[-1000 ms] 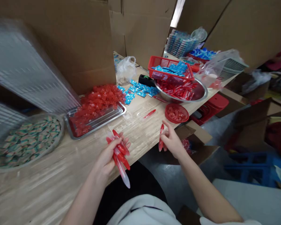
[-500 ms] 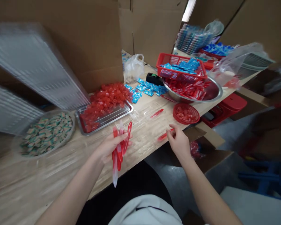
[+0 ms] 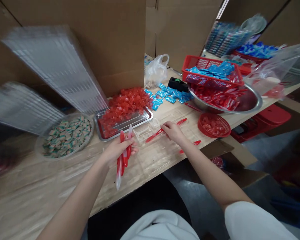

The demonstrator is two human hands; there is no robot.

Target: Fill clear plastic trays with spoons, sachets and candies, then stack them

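Presumably my left hand (image 3: 121,147) clutches the bunched sticks (image 3: 125,159), freeing my right hand (image 3: 173,132), pinched on a single stick (image 3: 154,135).

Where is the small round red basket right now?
In the head view, the small round red basket sits right of centre near the table's front edge, just in front of the metal bowl and right of the right hand.
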